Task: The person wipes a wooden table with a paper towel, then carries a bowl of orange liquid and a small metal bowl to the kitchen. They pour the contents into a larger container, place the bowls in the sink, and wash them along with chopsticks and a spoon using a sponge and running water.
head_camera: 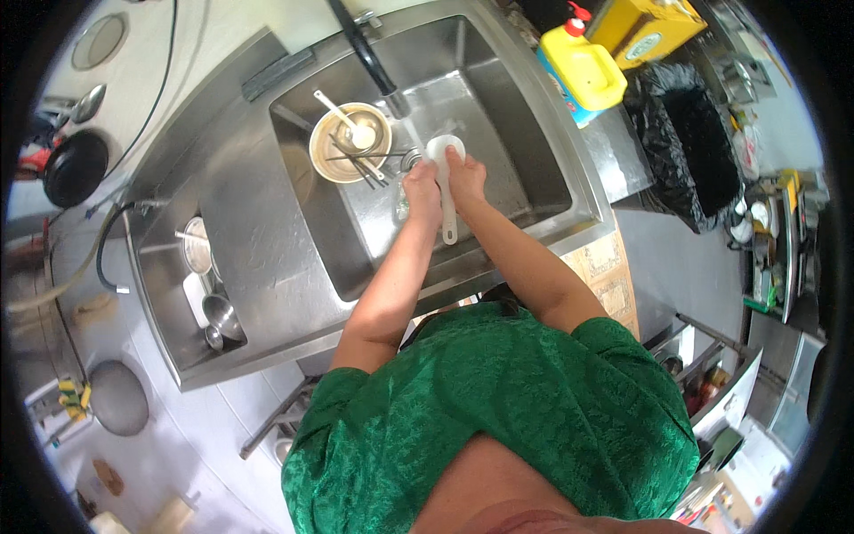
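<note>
Water runs from a black faucet (373, 57) into a stainless steel sink basin (494, 153). Under the stream, my right hand (467, 177) grips a white ladle or rice paddle (446, 200), thumb on its rounded head, handle pointing towards me. My left hand (421, 190) is at the utensil's left side with its fingers curled; whether it grips the utensil is hard to tell. To the left in the basin stands a cream bowl (320, 160) holding a smaller bowl and a white spoon (363, 137). Several dark chopsticks (363, 170) lie across its near edge.
A smaller basin at the left holds a bowl (197, 247), a white dish (195, 300) and a metal bowl (222, 315). Right of the sink stand a yellow jug (584, 70) and a bin with a black liner (694, 147). The faucet hangs over the main basin.
</note>
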Available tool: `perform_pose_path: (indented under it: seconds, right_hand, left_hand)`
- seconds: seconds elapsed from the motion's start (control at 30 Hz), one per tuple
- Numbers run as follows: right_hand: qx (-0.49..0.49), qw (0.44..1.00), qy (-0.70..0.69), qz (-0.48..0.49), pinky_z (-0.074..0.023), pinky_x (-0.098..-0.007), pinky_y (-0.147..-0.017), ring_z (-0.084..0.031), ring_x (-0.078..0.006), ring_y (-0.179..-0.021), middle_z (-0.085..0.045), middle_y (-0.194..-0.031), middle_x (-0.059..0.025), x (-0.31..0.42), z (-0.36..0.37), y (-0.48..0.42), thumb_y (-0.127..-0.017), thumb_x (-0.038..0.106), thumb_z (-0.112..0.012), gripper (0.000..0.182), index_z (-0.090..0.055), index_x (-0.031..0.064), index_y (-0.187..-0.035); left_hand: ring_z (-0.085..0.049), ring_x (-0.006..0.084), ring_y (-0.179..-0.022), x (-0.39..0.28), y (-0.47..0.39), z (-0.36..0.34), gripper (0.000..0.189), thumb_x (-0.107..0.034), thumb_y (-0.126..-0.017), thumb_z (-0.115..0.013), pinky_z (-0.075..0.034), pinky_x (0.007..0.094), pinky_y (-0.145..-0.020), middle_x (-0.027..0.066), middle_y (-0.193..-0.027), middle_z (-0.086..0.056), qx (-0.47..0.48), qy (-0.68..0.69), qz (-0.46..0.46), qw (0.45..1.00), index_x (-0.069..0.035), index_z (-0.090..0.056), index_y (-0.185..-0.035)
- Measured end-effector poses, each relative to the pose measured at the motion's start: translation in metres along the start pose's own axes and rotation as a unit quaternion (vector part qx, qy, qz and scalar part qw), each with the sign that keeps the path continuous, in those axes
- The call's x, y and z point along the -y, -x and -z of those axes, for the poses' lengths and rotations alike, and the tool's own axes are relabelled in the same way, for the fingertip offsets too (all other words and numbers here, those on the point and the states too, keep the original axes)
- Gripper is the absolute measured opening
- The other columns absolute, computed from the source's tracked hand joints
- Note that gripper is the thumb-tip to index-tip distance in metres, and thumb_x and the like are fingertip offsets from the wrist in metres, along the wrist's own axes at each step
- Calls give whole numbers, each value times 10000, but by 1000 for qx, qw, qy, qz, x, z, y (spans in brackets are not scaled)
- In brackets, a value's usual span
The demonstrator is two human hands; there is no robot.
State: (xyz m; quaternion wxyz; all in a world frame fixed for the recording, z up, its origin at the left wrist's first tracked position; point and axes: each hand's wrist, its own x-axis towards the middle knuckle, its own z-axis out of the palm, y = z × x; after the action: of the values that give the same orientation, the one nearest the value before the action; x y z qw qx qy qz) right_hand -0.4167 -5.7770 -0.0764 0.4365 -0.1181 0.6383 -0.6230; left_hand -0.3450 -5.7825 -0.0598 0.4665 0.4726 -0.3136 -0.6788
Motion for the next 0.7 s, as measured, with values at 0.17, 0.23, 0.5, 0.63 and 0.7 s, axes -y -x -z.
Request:
perform_pose_path:
  seconds: [0.17,0.23,0.5,0.63,0.7]
  right_hand:
    - [4,998,61,4,-417,-288,-561,-499,-102,-636,-583,-719,-28,-33,-1,-26,-871,270,-569,301,-621,-18,-799]
    - [1,968,235,85,-413,-321,-565,-502,-136,-641,-581,-719,-44,-57,2,-44,-850,274,-599,290,-617,-14,-816]
    - [156,985,-38,-56,-515,-380,-663,-614,-282,-797,-592,-955,-144,4,-25,-6,-837,-32,-500,234,-498,-65,-1068]
    - [109,987,-14,-121,-516,-380,-647,-616,-276,-793,-599,-920,-139,-11,2,-55,-854,84,-567,257,-520,-63,-1060]
    - [115,980,3,-161,-512,-374,-625,-613,-265,-775,-602,-900,-131,-12,5,-62,-846,134,-601,277,-539,-56,-1038]
  left_hand:
    - [-552,227,-656,4,14,7,127,-91,-803,-468,-430,363,-595,137,-692,-573,-43,-259,-64,963,11,-542,-796]
    - [-582,291,-688,13,18,17,143,-108,-798,-482,-438,398,-619,189,-719,-586,-63,-327,-82,939,19,-546,-815]
    - [-580,356,-902,43,-54,22,226,-175,-859,-477,-454,446,-741,208,-942,-599,-64,-226,43,971,28,-568,-897]
    - [-546,211,-636,17,-18,19,124,-140,-878,-452,-444,347,-499,90,-762,-554,123,-6,171,978,-56,-522,-939]
    - [-479,153,-531,17,-14,23,84,-124,-876,-447,-396,291,-419,54,-688,-510,200,132,250,938,-89,-492,-939]
